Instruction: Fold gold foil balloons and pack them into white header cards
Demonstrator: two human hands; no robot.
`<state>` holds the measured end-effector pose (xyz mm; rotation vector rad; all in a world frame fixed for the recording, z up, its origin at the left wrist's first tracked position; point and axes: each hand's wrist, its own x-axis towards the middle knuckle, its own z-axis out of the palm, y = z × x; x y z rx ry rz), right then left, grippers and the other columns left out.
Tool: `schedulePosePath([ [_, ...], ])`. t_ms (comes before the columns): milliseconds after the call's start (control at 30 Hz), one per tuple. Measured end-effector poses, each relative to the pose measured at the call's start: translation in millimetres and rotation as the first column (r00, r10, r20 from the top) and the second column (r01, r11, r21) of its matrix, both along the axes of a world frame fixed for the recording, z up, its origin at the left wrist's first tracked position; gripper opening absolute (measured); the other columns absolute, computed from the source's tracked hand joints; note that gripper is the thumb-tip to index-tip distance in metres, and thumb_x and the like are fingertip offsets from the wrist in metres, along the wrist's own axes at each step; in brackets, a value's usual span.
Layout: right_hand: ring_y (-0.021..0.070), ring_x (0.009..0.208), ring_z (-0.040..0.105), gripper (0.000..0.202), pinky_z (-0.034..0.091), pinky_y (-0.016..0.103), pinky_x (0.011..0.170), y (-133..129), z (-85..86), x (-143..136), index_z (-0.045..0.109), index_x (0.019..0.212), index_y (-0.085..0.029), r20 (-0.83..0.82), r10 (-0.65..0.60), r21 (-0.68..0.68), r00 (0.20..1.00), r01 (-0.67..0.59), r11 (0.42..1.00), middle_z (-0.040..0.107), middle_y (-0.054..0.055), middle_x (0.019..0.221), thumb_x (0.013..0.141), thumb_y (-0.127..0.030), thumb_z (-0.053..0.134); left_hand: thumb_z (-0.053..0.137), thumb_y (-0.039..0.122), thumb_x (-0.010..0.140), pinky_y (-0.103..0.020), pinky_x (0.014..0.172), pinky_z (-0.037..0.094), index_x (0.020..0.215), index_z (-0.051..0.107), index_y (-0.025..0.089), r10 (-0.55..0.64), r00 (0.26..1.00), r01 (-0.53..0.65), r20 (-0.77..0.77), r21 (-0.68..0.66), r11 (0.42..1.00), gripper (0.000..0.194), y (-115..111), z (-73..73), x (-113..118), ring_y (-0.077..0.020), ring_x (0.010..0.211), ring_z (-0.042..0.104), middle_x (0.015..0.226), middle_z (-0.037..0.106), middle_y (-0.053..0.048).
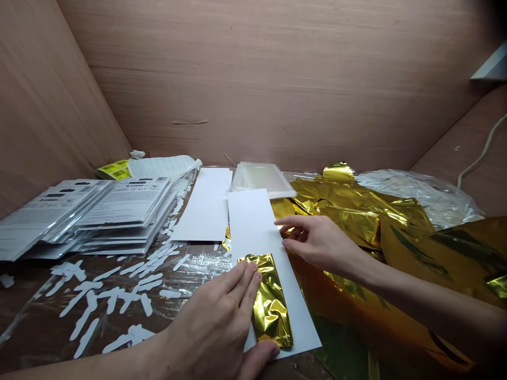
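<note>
A folded gold foil packet (pixel 273 303) lies on the lower part of a long white card (pixel 253 219). My left hand (pixel 222 311) rests flat on the packet's left edge, its fingertips near the top and its thumb by the bottom edge. Beside the card's right edge is my right hand (pixel 317 240), its thumb and forefinger apart with nothing visible between them. To the left of this card lies another white card (pixel 204 206).
Stacked printed packages (pixel 127 203) stand at the left, with scattered white paper strips (pixel 146 279) in front. Clear plastic sleeves (pixel 261 178) lie at the back. Large gold foil sheets (pixel 344 206) cover the right side, near a clear plastic bag (pixel 423 192).
</note>
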<state>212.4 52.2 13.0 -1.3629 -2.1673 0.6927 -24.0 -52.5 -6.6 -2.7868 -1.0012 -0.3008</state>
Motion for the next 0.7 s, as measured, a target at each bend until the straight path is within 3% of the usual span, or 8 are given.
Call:
schedulePosePath([
  [100, 0.0167, 0.072, 0.068, 0.075, 0.056, 0.027, 0.063, 16, -6.2, -8, 0.058, 0.138, -0.015, -0.165, -0.066, -0.252, 0.984, 0.022, 0.967, 0.076, 0.006, 0.097, 0.066, -0.008, 0.075, 0.044, 0.054, 0.099, -0.043, 0.114, 0.043, 0.139, 0.059, -0.005, 0.012, 1.0, -0.012, 0.006, 0.014, 1.0, 0.072, -1, -0.8, 0, -0.0382, 0.133, 0.057, 0.143, 0.056, -0.025],
  [200, 0.0164, 0.069, 0.066, 0.069, 0.054, 0.025, 0.059, 22, -6.2, -12, 0.064, 0.127, -0.012, -0.316, -0.066, -0.316, 0.946, -0.04, 0.948, 0.073, 0.003, 0.084, 0.059, -0.003, 0.075, 0.044, 0.054, 0.099, -0.043, 0.112, 0.044, 0.138, 0.06, -0.005, 0.019, 1.0, -0.019, 0.014, 0.03, 0.999, 0.072, -3, -3.6, 0, -0.0386, 0.131, 0.058, 0.142, 0.057, -0.025],
  [300, 0.016, 0.066, 0.065, 0.027, 0.05, 0.024, 0.058, 21, -0.6, -10, 0.075, 0.089, -0.014, -0.229, 0.026, -0.214, 0.973, -0.076, 0.974, 0.073, 0.002, 0.074, 0.063, -0.007, 0.073, 0.043, 0.054, 0.099, -0.044, 0.114, 0.043, 0.138, 0.06, -0.005, 0.022, 0.999, -0.023, 0.027, 0.033, 0.999, 0.073, -3, -6.3, 0, -0.0385, 0.131, 0.058, 0.143, 0.058, -0.025],
  [367, 0.0163, 0.066, 0.067, 0.014, 0.049, 0.024, 0.059, 20, 1.1, -7, 0.076, 0.075, -0.016, -0.128, 0.074, -0.116, 0.989, -0.089, 0.989, 0.074, 0.002, 0.072, 0.067, -0.008, 0.07, 0.043, 0.054, 0.099, -0.044, 0.115, 0.042, 0.138, 0.06, -0.005, 0.015, 0.999, -0.016, 0.035, 0.034, 0.999, 0.072, -2, -7.8, -1, -0.0384, 0.132, 0.057, 0.142, 0.058, -0.025],
  [467, 0.015, 0.063, 0.067, 0.017, 0.047, 0.023, 0.06, 19, -4.1, -2, 0.077, 0.073, -0.018, -0.016, 0.138, 0.128, 0.99, -0.135, 0.983, 0.075, 0.0, 0.071, 0.066, -0.005, 0.068, 0.045, 0.053, 0.099, -0.046, 0.114, 0.042, 0.137, 0.059, -0.006, 0.007, 0.999, -0.01, 0.054, 0.04, 0.999, 0.072, -2, -8.7, -1, -0.0386, 0.13, 0.058, 0.14, 0.06, -0.027],
  [567, 0.0135, 0.06, 0.064, 0.016, 0.044, 0.023, 0.061, 19, -13.3, 1, 0.077, 0.071, -0.018, 0.123, 0.176, 0.336, 0.977, -0.208, 0.919, 0.075, 0.0, 0.069, 0.068, -0.004, 0.068, 0.049, 0.05, 0.097, -0.047, 0.113, 0.042, 0.136, 0.06, -0.003, -0.008, 0.995, 0.004, 0.102, 0.035, 0.999, 0.067, -3, -6.2, 0, -0.0377, 0.128, 0.058, 0.134, 0.065, -0.026],
  [700, 0.0155, 0.072, 0.069, 0.024, 0.045, 0.025, 0.071, 20, -15.7, 6, 0.079, 0.082, -0.02, 0.288, 0.273, 0.369, 0.918, -0.369, 0.853, 0.079, 0.002, 0.082, 0.076, -0.003, 0.063, 0.052, 0.045, 0.096, -0.048, 0.099, 0.052, 0.12, 0.069, 0.014, -0.036, 0.986, 0.042, 0.162, -0.035, 0.998, 0.043, -3, 1.9, 2, -0.0334, 0.108, 0.067, 0.116, 0.073, -0.017],
])
